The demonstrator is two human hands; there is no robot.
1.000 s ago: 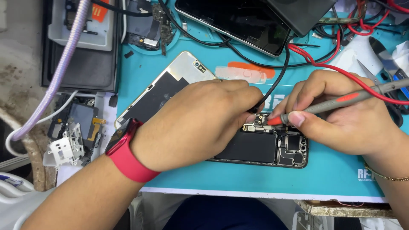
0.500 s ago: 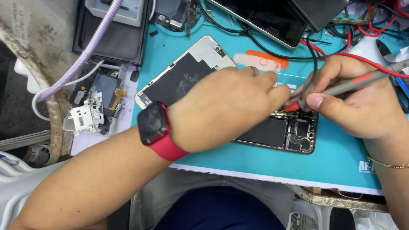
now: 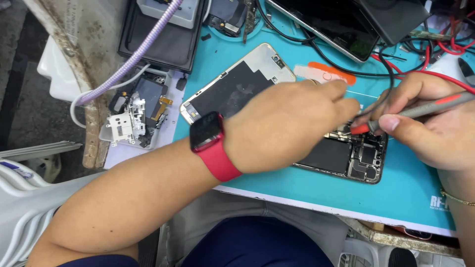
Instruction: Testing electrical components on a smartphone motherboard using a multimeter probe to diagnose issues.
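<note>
Hands together over opened phone [image 3: 346, 158]; right hand [image 3: 435, 128] grips probe [image 3: 420, 110], tip pointing left.

Phone-repair workbench (teal mat [image 3: 410, 198], opened phone [image 3: 346, 158])

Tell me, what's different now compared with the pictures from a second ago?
Mostly the view shifted: the bench slid right in the picture, showing more of the floor on the left. The left hand stayed resting over the opened phone, and the right hand kept holding the grey probe with its red tip at the phone's circuit board. Nothing was picked up or let go.
</note>
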